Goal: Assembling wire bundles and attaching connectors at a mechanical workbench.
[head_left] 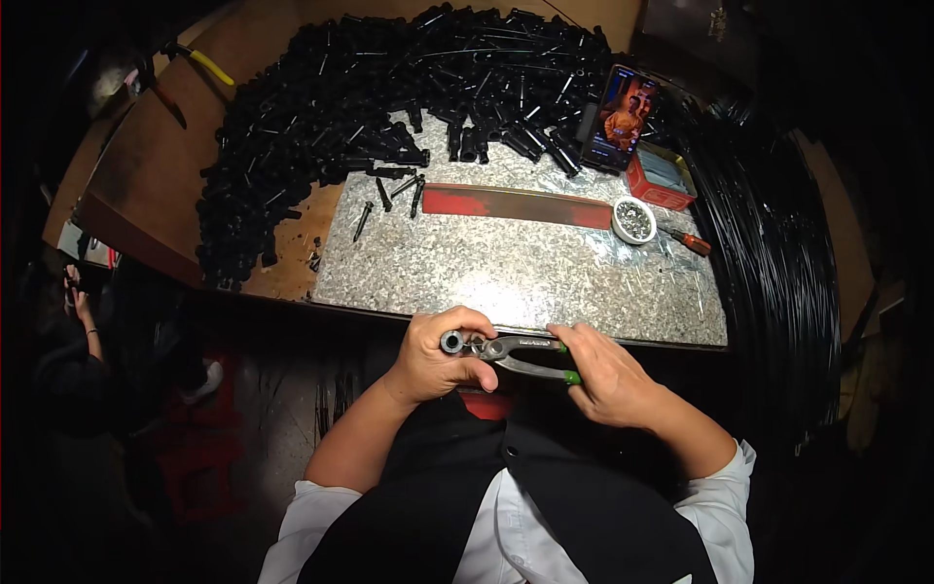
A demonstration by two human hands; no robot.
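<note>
Just in front of the near edge of a speckled stone slab (438,258), my left hand (420,355) is closed around a dark tubular part (451,342), its round open end facing up. My right hand (613,378) grips the green-tipped handles of a pair of pincers (530,354), which stand apart. The metal jaws meet the part beside my left fingers; fingers hide exactly what they bite on. Small black pin-like pieces (363,221) lie on the slab's left side.
Black tubular parts (438,78) are heaped at the back. A phone (628,117), red box (657,188), white bowl of small metal pieces (634,221), screwdriver (693,242) and flat red bar (516,204) sit on the slab. Long black strands (778,282) hang right. Another person's hand (80,302) shows left.
</note>
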